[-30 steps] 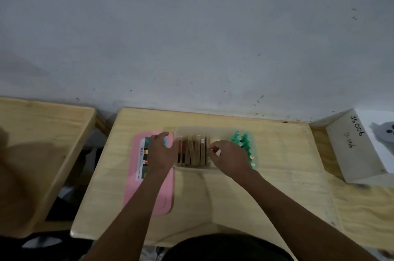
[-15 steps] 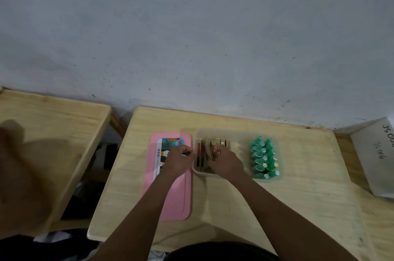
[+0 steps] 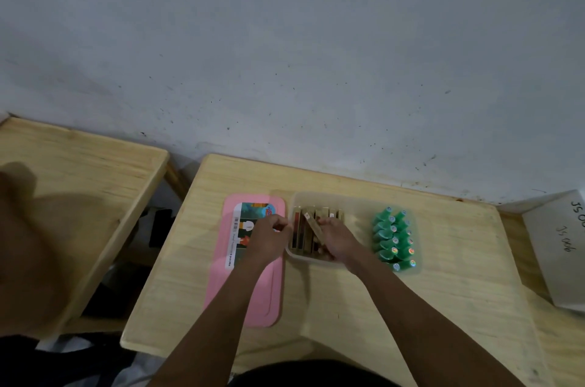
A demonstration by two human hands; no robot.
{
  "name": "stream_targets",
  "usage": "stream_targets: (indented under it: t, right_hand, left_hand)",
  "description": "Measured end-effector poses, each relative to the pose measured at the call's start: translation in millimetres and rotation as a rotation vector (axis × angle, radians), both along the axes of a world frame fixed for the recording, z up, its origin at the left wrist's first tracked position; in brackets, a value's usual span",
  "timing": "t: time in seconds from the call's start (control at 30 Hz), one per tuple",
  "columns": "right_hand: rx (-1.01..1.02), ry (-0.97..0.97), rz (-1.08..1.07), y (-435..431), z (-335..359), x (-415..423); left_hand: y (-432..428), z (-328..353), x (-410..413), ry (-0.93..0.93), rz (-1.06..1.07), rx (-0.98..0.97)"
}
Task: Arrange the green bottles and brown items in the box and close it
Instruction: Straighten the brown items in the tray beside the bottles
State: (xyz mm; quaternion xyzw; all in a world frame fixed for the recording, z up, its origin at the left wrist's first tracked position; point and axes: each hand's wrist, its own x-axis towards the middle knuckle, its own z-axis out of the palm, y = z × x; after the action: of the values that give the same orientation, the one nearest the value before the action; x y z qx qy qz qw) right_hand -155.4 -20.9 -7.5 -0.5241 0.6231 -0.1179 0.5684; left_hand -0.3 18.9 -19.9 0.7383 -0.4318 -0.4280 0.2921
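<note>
Since earlier frame, our right hand [image 3: 337, 239] lifts one tan flat packet [image 3: 314, 226] askew, pinching it above clear plastic box [image 3: 357, 201]. Left hand [image 3: 269, 239] curled at rim, grip unclear. Green bottles [image 3: 393, 238] packed right. Next: seat packet, fit pink lid [image 3: 253, 301].

Dim, flat light; soft focus throughout. A blurred shadow darkens the left bench [image 3: 72, 196]. Wide-angle bending curves the edges.

on the wooden worktop [image 3: 316, 298] a clear box [image 3: 357, 203] holds brown items [image 3: 300, 233] upright at its 9 o'clock end and green bottles [image 3: 392, 239] at 3 o'clock. the right hand [image 3: 337, 239] pinches one tilted brown item [image 3: 313, 226]; the left hand [image 3: 269, 239], curled, rests over the pink lid [image 3: 253, 298].
</note>
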Motion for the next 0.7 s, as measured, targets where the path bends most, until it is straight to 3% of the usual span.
stream_targets:
  t: [0.1, 0.33, 0.4, 0.53, 0.7]
  right_hand:
    - [-0.203, 0.291, 0.126, -3, -18, 2]
    - [-0.291, 0.414, 0.287, 4, -19, 0]
    - [-0.25, 0.379, 0.324, 0, -21, -2]
    - [-0.1, 0.166, 0.161, -1, -19, -7]
    - [0.007, 0.1, 0.061, -5, -8, -9]
  left_hand:
    - [1, 1, -2, -0.003, 0.004, 0.003]
    - [2, 6, -6, -0.005, 0.024, 0.011]
    - [2, 5, -6, 0.0, 0.03, 0.008]
    - [2, 6, -6, -0.01, 0.023, 0.011]
    - [2, 5, -7, -0.028, 0.03, 0.015]
